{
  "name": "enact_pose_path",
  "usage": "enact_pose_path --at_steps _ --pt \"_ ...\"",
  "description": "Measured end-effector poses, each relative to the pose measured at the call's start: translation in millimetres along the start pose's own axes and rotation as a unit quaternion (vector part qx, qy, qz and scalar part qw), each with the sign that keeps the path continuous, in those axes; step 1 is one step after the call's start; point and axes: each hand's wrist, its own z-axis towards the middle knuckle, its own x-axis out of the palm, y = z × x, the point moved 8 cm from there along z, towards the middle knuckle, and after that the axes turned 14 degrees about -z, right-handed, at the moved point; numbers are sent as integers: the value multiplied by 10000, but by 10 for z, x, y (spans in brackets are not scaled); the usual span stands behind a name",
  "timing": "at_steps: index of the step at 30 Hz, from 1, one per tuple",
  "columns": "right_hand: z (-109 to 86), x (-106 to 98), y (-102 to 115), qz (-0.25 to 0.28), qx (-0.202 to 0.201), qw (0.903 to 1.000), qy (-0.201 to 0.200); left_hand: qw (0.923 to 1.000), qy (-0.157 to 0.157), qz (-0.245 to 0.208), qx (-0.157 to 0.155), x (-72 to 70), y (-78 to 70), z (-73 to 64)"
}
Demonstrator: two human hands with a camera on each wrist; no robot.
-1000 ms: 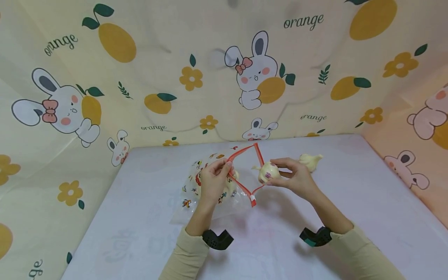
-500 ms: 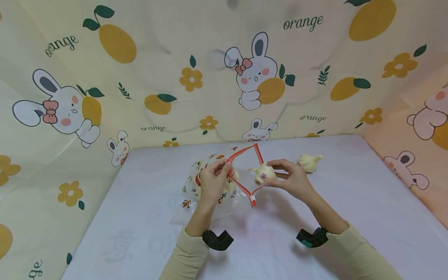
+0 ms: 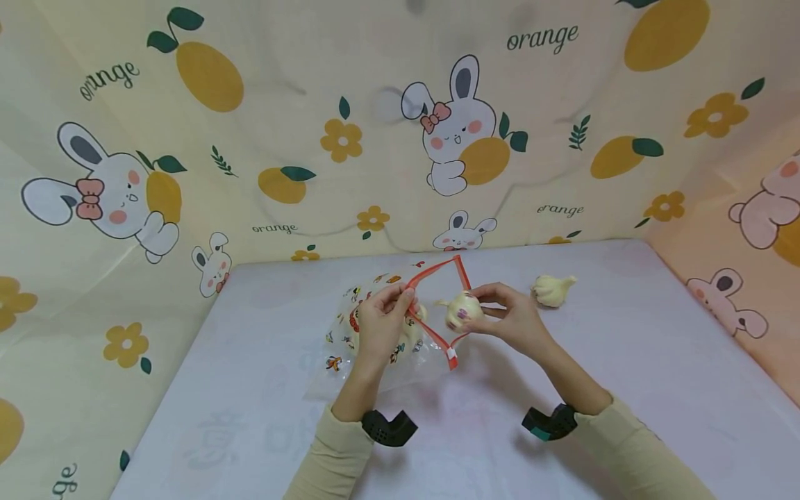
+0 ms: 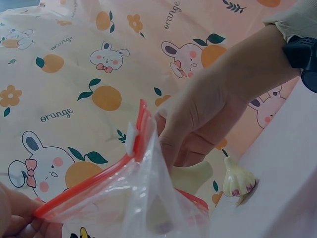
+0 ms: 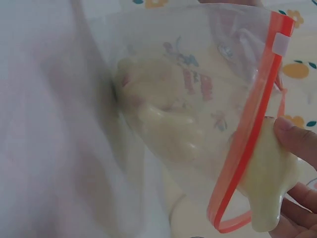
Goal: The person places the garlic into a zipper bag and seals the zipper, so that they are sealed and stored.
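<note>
My left hand (image 3: 382, 326) pinches the red zip rim of a clear printed slider bag (image 3: 400, 371), whose mouth gapes to the right. Pale garlic bulbs (image 5: 158, 114) show through its plastic in the right wrist view. A garlic bulb (image 3: 461, 311) with purple marks is between the thumb and fingers of my right hand (image 3: 515, 323). This bulb is right at the bag's mouth, stem pointing left toward the inside. In the right wrist view the red rim (image 5: 247, 129) crosses in front of part of the held bulb.
Another garlic bulb (image 3: 551, 292) lies on the white tabletop (image 3: 250, 361), behind and to the right of my right hand. A printed cloth (image 3: 375, 104) with rabbits and oranges rises behind the table and along its sides. Each wrist carries a black camera mount (image 3: 389, 428).
My right hand has moved left with the garlic bulb, bringing it further into the bag's opening. My left hand and the bag stay in place.
</note>
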Motion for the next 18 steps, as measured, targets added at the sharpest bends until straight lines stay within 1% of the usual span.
enact_pose_path --at_steps 3,8,18 --pt "1 30 10 -73 38 9999 65 10000 3 -60 9 -2 -3 -1" --pt "-7 77 7 -44 123 9998 175 10000 -16 20 44 -3 -7 1" --pt "-13 126 30 -247 40 9996 147 9999 1 -55 134 -2 -6 9"
